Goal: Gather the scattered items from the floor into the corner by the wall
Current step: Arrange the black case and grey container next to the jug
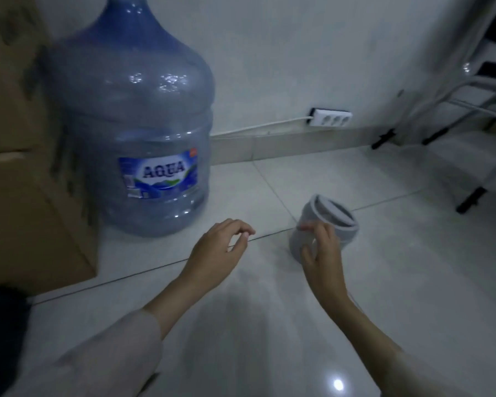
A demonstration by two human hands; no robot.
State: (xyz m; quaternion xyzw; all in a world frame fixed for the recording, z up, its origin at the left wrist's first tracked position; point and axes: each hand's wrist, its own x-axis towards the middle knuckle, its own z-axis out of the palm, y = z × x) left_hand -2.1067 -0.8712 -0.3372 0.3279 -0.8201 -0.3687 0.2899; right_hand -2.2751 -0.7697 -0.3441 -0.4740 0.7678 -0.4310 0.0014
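A grey plastic pipe fitting (324, 227), short and wide with a lighter ring round its open mouth, sits on the pale tiled floor (269, 325) at the centre right, tilted so that its mouth faces up and to the right. The right hand (322, 253) is on its near side, thumb and fingers curled round the grey body and gripping it; whether the fitting's base touches the tiles or is lifted just clear cannot be told. To the left of it, apart from the fitting, the left hand (218, 247) hovers above a tile joint with its fingers loosely curled and holding nothing, the forearm in a light sleeve (103, 353). Farther left, a large blue water bottle (138, 124) with an AQUA label stands upright on the floor close to the white wall (298, 53). Just beside the bottle, at the left edge, stand brown cardboard boxes (20, 196), blurred. On the wall just above the skirting, to the right of the bottle, is a white power strip (330, 117) with a white cable (258, 128) running left from it. At the far right stands a white metal frame (476, 116) with black feet.
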